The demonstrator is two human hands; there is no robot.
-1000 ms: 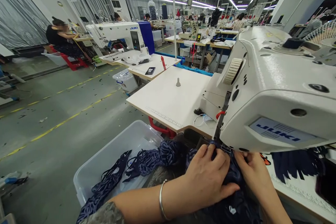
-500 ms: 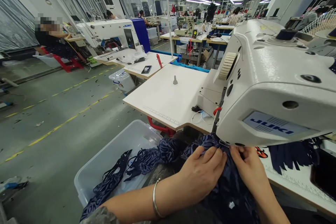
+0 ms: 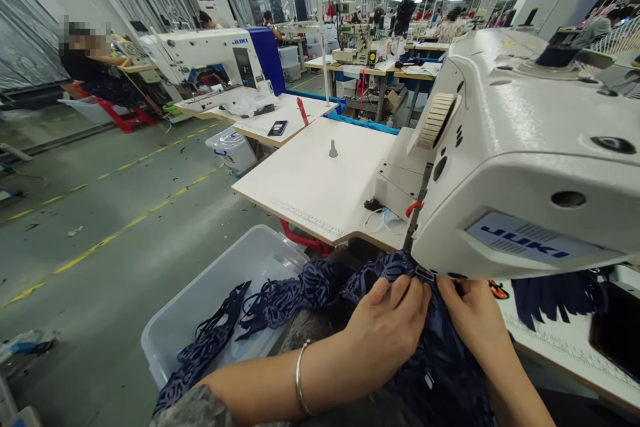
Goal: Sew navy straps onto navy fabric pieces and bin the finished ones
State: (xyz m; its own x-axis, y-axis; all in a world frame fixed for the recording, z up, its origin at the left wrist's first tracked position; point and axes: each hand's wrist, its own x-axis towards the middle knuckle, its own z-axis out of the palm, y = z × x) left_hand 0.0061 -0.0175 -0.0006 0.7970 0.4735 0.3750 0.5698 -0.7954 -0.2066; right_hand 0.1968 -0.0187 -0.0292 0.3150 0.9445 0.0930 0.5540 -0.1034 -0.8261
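Note:
A white JUKI sewing machine (image 3: 520,167) fills the right side of the head view, its near end over my hands. Dark navy fabric (image 3: 440,353) hangs below the machine head and spreads over my lap. My left hand (image 3: 390,320), with a silver bangle on its wrist, has its fingers bent and closed on the fabric, left of the needle area. On the other side, my right hand (image 3: 473,313) pinches the fabric close under the machine head; its fingertips are partly hidden. Bunched navy straps (image 3: 315,283) run leftward from the machine into a clear plastic bin (image 3: 200,300).
The white machine table (image 3: 320,177) bears a small grey peg-like piece (image 3: 333,149). Navy strips (image 3: 560,297) and a dark phone-like slab (image 3: 615,330) lie at right. A second JUKI machine (image 3: 210,60) stands behind, and a person (image 3: 87,67) sits at far left.
The view has shifted slightly. Both hands stay almost in place on the fabric, and the small white tag on the fabric below has moved a little left and turned.

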